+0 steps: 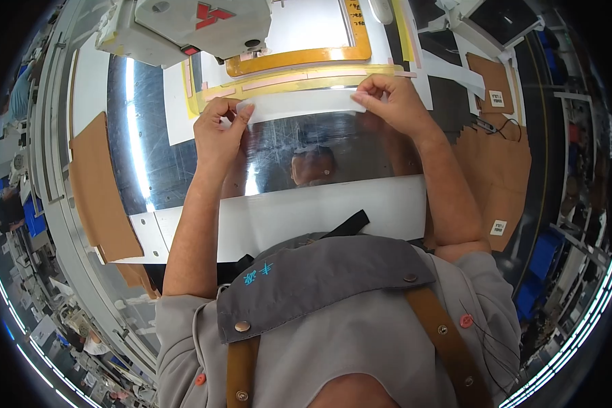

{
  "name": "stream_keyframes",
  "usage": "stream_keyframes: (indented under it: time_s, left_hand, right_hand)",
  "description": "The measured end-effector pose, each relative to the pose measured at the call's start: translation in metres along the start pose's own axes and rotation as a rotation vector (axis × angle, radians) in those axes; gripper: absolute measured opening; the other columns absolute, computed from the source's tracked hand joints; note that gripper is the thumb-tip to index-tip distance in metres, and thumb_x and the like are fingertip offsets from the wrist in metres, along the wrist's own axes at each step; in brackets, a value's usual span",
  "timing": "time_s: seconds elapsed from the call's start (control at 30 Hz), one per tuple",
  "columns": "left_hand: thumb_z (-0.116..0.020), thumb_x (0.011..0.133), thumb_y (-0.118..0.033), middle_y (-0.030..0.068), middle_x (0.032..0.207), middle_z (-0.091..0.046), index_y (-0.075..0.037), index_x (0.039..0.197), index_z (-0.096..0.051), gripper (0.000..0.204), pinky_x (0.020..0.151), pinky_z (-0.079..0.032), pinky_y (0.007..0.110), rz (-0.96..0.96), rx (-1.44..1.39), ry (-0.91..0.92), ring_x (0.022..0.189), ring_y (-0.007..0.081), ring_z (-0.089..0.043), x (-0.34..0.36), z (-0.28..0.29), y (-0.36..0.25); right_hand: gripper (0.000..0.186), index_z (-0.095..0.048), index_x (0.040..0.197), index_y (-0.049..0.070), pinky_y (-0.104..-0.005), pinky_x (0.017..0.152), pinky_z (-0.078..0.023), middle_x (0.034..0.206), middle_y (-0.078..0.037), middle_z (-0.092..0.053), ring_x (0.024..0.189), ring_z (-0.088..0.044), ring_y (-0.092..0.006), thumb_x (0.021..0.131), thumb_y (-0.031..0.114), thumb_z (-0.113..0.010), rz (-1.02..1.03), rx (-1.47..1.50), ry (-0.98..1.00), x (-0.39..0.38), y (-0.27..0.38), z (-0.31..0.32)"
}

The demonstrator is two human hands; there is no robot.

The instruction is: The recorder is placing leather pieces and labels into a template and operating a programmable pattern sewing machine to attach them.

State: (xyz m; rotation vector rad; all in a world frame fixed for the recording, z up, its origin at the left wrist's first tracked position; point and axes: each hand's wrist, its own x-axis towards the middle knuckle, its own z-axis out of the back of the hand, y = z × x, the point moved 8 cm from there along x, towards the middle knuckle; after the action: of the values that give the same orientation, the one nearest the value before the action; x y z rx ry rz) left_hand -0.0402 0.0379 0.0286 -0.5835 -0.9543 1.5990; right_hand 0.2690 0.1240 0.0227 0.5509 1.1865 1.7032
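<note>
My left hand (219, 130) pinches the left end of a thin white strip (302, 103) between thumb and fingers. At its right end my right hand (400, 105) pinches the same strip. Stretched nearly level between the hands, it lies just in front of a template edged with yellow tape (289, 80). Whether the strip is cloth, paper or film I cannot tell. Beyond the tape is an orange-yellow frame (304, 56) around a white sheet. A shiny metal plate (299, 146) lies beneath my wrists and reflects from below.
A sewing machine head (197, 30) overhangs the work at the far left. Brown cardboard covers the table at left (105, 187) and right (493, 180). A small tool with a black cord (484, 124) lies at right, below a screen (503, 20). White table edging (319, 207) runs before me.
</note>
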Motion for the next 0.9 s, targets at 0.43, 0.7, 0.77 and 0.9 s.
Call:
stream_keyframes:
  time_s: [0.43, 0.7, 0.77, 0.9]
  left_hand:
    - [-0.062, 0.098, -0.047, 0.0109, 0.145, -0.057, -0.007, 0.138, -0.059, 0.057, 0.119, -0.031, 0.047, -0.508, 0.598, 0.103, 0.139, 0.028, -0.05, -0.018, -0.051, -0.039]
    - [-0.046, 0.096, -0.07, 0.016, 0.157, -0.045, -0.004, 0.154, -0.04, 0.088, 0.125, -0.018, 0.051, -0.473, 0.747, 0.244, 0.15, 0.0276, -0.037, -0.011, -0.062, -0.024]
    - [-0.044, 0.097, -0.069, 0.0169, 0.156, -0.045, -0.004, 0.156, -0.038, 0.088, 0.124, -0.016, 0.053, -0.466, 0.711, 0.231, 0.148, 0.0311, -0.039, -0.007, -0.065, -0.027]
    - [-0.041, 0.097, -0.072, 0.0175, 0.156, -0.045, -0.004, 0.156, -0.038, 0.091, 0.124, -0.015, 0.054, -0.476, 0.761, 0.241, 0.148, 0.0314, -0.038, 0.002, -0.069, -0.027]
  right_hand:
    - [0.014, -0.075, 0.085, 0.009, -0.0324, 0.067, -0.052, 0.07, 0.001, -0.07, 0.06, -0.061, -0.0129, 0.083, 0.022, -0.081, 0.221, -0.395, -0.453, 0.02, 0.009, 0.007]
    - [0.014, -0.074, 0.091, 0.008, -0.0329, 0.067, -0.052, 0.08, -0.002, -0.072, 0.064, -0.063, -0.0166, 0.084, 0.019, -0.08, 0.212, -0.376, -0.48, 0.019, 0.004, 0.01]
    - [0.022, -0.072, 0.106, 0.009, -0.0352, 0.078, -0.052, 0.097, -0.003, -0.074, 0.082, -0.068, -0.0209, 0.086, 0.016, -0.078, 0.43, -0.508, -0.545, 0.007, 0.016, 0.004]
    - [0.038, -0.067, 0.124, 0.01, -0.0418, 0.101, -0.046, 0.122, -0.005, -0.07, 0.112, -0.065, -0.0251, 0.09, 0.025, -0.075, 0.6, -0.67, -0.405, -0.015, 0.049, -0.028]
